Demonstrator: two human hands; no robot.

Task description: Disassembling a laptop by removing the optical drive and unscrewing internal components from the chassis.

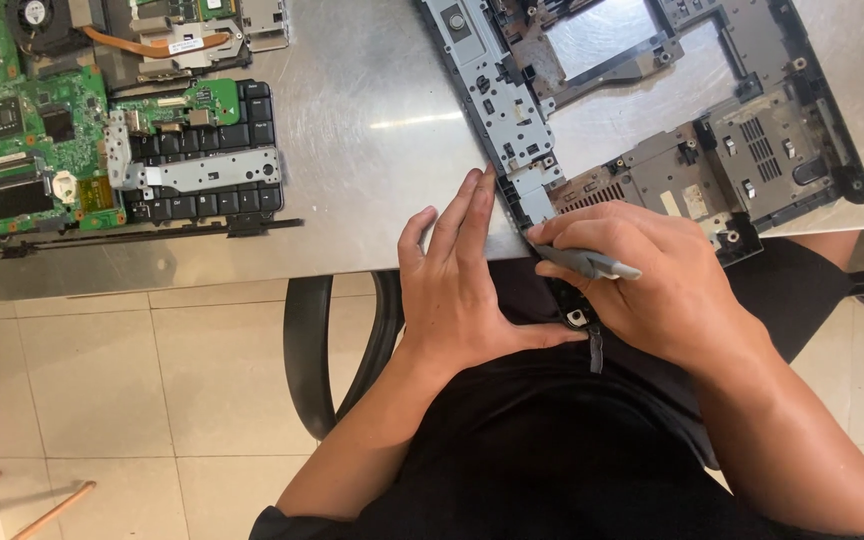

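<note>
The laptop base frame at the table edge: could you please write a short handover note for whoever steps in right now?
Left hand: open, flat, fingers pressed against the near corner of the stripped grey-and-black plastic laptop base frame, steadying it.
Right hand: closed around a grey-handled tool, its tip at that same corner, which overhangs the edge of the brushed metal table.
Done: the frame is bare; the green circuit board and the black keyboard section with a silver metal bracket lie apart at the table's left.
Left: work at the corner is unfinished; the tip itself is hidden.
</note>
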